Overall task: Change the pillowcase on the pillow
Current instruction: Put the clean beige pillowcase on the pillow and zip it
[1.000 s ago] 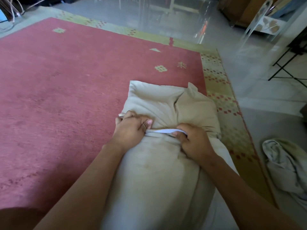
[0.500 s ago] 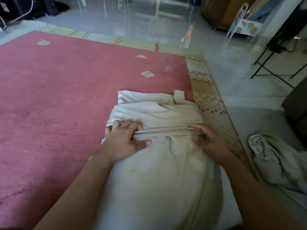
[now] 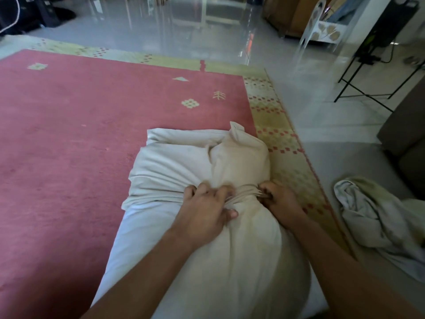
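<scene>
Pink-red woven rug [image 3: 80, 139] with small yellow motifs and a yellow-green patterned border [image 3: 271, 116] fills the left and centre of the head view, and on its right side, from the bottom edge up to the middle of the frame, lies a plump cream pillow [image 3: 195, 162]. A cream cloth pillowcase [image 3: 241, 261] covers the near part of the pillow, and its cloth is drawn into tight pleats just below the centre of the frame. The left hand [image 3: 207, 212] has its fingers curled over the left end of those pleats with the thumb pressed in beneath, clamped on the bunched pillowcase. The right hand [image 3: 279, 200] sits just to the right of it, its fingers dug into the same gather and closed on the cloth. The two hands lie close together, with only the short band of pleats between them. Past the grip, towards the top of the frame, the far end of the pillow bulges out in folds, one corner poking up near the rug's border. Both bare forearms run in from the bottom edge over the covered part. Glossy pale grey floor [image 3: 184, 31] stretches across the top and down the right side. On it, at the right, lies a crumpled pale cloth [image 3: 372, 224], well apart from the pillow. A black thin-legged metal stand [image 3: 358, 88] is at upper right, a brown wooden cabinet [image 3: 289, 17] at the top, and a dark brown sofa [image 3: 407, 134] at the right edge.
</scene>
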The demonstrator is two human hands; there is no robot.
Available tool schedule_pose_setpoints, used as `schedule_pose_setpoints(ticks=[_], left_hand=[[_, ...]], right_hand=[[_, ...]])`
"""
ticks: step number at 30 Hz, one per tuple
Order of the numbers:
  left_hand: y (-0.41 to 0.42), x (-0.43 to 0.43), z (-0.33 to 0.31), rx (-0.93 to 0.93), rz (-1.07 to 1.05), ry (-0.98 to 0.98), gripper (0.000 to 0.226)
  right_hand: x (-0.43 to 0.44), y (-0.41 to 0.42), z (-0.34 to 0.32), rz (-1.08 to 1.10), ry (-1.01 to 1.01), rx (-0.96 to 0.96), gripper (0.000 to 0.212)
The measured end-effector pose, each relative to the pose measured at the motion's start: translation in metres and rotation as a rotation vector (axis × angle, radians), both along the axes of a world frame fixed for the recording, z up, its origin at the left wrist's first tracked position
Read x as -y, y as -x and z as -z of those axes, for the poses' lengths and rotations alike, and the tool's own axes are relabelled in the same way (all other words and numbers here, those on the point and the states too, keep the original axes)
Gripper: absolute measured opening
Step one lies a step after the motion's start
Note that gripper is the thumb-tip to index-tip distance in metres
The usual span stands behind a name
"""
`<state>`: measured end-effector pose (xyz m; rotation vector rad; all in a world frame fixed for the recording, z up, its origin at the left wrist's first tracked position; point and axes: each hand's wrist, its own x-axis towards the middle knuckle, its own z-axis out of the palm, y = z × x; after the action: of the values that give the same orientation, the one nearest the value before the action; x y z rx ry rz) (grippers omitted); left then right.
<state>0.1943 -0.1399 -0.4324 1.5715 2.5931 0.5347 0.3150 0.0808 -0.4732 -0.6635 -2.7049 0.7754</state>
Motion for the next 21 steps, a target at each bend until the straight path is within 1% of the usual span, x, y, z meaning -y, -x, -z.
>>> schedule_pose_setpoints(ticks=[1, 3, 6, 7, 9, 13, 15, 17, 18, 20, 21], left_hand=[[-0.001, -0.002, 0.000, -0.005, 0.009, 0.000, 0.045], [-0.001, -0.003, 0.000, 0.010, 0.021, -0.028, 0.039], [0.002, 0.001, 0.001, 0.053, 0.012, -0.128, 0.028], [0.003, 0.003, 0.002, 0.067, 0.018, -0.167, 0.023], [0.006, 0.007, 0.003, 0.063, 0.064, -0.251, 0.010], [0.008, 0.020, 0.002, 0.044, 0.172, -0.544, 0.016], [0.009, 0.024, 0.002, 0.032, 0.206, -0.622, 0.018], [0.012, 0.025, 0.003, 0.017, 0.209, -0.614, 0.020], [0.014, 0.025, 0.003, 0.005, 0.183, -0.578, 0.025], [0.018, 0.025, 0.004, -0.026, 0.039, -0.467, 0.045], [0.021, 0.027, 0.003, -0.040, -0.056, -0.415, 0.051]], right_hand=[[0.003, -0.001, 0.000, -0.010, -0.025, -0.050, 0.015], [0.008, -0.005, 0.000, 0.002, -0.082, -0.096, 0.020], [0.008, -0.012, 0.000, 0.090, -0.104, -0.027, 0.036], [0.007, -0.013, 0.000, 0.095, -0.093, -0.027, 0.039], [0.008, -0.014, -0.003, 0.077, -0.087, -0.081, 0.037], [0.018, -0.013, -0.011, -0.007, -0.095, -0.223, 0.033], [0.022, -0.016, -0.013, 0.014, -0.107, -0.225, 0.032], [0.023, -0.019, -0.013, 0.108, -0.115, -0.145, 0.032], [0.024, -0.020, -0.014, 0.173, -0.112, -0.056, 0.034], [0.025, -0.018, -0.016, 0.264, -0.153, 0.125, 0.033], [0.026, -0.018, -0.018, 0.279, -0.176, 0.159, 0.031]])
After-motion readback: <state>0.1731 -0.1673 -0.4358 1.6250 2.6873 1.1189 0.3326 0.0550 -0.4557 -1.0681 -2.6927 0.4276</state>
